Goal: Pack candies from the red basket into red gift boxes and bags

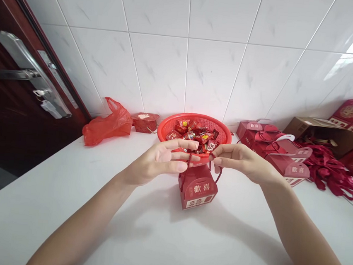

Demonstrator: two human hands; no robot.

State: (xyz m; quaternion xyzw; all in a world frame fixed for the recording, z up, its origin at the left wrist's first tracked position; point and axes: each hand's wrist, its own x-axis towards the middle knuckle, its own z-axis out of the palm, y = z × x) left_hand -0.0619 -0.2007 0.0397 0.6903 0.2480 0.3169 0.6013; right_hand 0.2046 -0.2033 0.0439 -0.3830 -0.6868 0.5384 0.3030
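Note:
A small red box [199, 187] with pale lettering stands on the white table, a dark red cord [218, 175] rising from its top. Above its left side is my left hand [164, 158], fingers spread, with one side of the cord hanging at the fingers. My right hand [239, 160] pinches the cord between thumb and fingers above the box's right side. Behind both hands sits a red plastic basket [164, 127] of wrapped sweets [205, 137].
On the left lie a red plastic bag [109, 122] and a red packet [145, 123]. At the right are several red boxes [288, 166], a heap of red ribbons [325, 170] and an open cardboard box [302, 124]. A tiled wall [213, 77] borders the table [165, 248].

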